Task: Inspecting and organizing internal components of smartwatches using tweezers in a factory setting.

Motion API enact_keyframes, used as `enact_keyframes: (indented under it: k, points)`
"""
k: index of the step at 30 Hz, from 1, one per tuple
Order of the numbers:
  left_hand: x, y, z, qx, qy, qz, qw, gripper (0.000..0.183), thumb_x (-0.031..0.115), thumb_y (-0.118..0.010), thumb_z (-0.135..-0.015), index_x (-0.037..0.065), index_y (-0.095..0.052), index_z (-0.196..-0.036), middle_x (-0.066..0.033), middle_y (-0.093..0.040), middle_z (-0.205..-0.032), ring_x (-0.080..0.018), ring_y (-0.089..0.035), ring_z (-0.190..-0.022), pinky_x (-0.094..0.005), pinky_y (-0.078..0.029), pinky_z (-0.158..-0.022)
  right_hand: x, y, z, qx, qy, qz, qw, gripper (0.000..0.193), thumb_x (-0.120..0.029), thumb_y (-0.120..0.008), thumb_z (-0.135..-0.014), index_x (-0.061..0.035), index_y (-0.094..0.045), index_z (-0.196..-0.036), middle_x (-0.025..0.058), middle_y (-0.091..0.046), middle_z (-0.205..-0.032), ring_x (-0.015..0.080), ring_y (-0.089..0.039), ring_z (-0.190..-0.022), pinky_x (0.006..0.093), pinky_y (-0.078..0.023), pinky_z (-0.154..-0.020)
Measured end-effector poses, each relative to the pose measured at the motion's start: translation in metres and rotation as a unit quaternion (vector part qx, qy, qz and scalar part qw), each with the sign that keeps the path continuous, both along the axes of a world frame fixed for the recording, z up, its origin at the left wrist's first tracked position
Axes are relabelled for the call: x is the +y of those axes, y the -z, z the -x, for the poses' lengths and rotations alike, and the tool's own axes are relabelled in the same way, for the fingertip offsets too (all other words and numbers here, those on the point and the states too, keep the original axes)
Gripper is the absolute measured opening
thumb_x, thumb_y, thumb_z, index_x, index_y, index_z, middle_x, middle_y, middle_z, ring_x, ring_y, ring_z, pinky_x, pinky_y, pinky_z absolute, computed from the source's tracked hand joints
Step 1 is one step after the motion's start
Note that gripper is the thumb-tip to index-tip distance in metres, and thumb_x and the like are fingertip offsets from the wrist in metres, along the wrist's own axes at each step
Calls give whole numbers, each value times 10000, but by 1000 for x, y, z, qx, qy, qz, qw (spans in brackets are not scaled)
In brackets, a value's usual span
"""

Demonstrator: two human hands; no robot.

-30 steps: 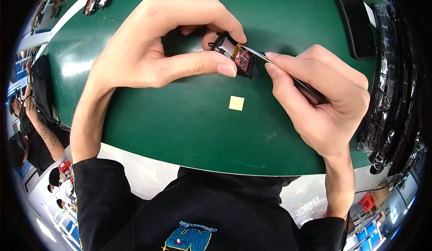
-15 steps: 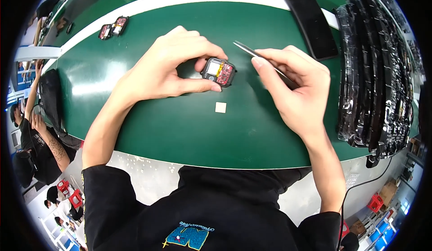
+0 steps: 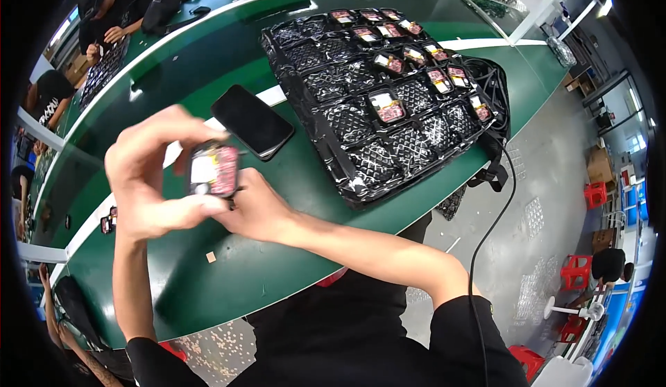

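Observation:
My left hand (image 3: pixel 142 179) grips a small open watch-like case (image 3: pixel 216 170) between thumb and fingers, raised above the green table. A pale block and a red circuit board with yellow tape show inside it, somewhat blurred. My right hand (image 3: pixel 260 210) is curled close behind the case's lower right side. Its fingertips, and whatever they hold, are hidden by the case and my left thumb. No tweezers can be made out now. On the table below lies a small tan square (image 3: pixel 211 257).
A black phone (image 3: pixel 253 121) lies beyond my hands. To its right is a large black plastic-wrapped tray (image 3: pixel 374 164) with several similar cases (image 3: pixel 387 107) in its pockets. More cases (image 3: pixel 109 220) lie far left. A black cable (image 3: pixel 510 193) hangs at right. Other people work across the table.
The view has swung right, showing the tray's top. My left hand has lifted the case. My right hand, earlier apart and holding tweezers, has come in behind the case; the tweezers are out of sight.

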State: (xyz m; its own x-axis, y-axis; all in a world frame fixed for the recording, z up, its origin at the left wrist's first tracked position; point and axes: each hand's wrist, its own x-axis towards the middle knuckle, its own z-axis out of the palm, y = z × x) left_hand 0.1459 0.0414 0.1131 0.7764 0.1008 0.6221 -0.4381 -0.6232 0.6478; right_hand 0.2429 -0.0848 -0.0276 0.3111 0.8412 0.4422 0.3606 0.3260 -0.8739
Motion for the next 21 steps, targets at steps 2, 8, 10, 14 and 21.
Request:
enact_keyframes:
  k: [2,8,10,14,21]
  points:
    - [-29,-34,-46,43,40,-93,994,633,304,-1027,-653,-22,-813,-1151,-69,-753,-947,-131,-638,-758,-285,-463,-630,2,-1,16,-3,25,-42,999,116,-70,-738,-921,43,-760,-924,236,-751,-890,423,-743,-850,487,-579,-748]
    - [-93,-37,-206,37,204,-209,956,450,342,-945,-863,25,-790,-1143,-77,-749,-1014,-234,-665,-910,-381,-526,-900,3,-6,9,-6,-13,16,1000,147,-106,-758,-913,27,-735,-857,222,-738,-899,444,-728,-878,533,-573,-782]
    - [-105,-41,-228,46,222,-248,942,462,376,-919,-895,34,-792,-1178,-90,-709,-1130,-274,-645,-1071,-410,-487,-1029,1,-6,8,-12,-7,16,1000,147,-109,-757,-916,25,-736,-859,220,-739,-905,444,-728,-883,539,-575,-787]
    - [-111,-40,-252,98,229,-289,924,476,409,-902,-910,70,-816,-1233,-93,-645,-1211,-290,-593,-1167,-424,-481,-1032,-2,-6,5,-24,-6,30,999,146,-104,-752,-925,20,-728,-852,216,-739,-916,443,-729,-906,552,-581,-813]
    - [-102,-32,-238,64,211,-291,931,464,357,-885,-940,138,-815,-1343,-109,-655,-1323,-305,-604,-1232,-434,-486,-1063,0,-6,8,-21,-19,43,999,152,-106,-743,-924,21,-718,-845,225,-731,-907,448,-728,-897,538,-582,-800]
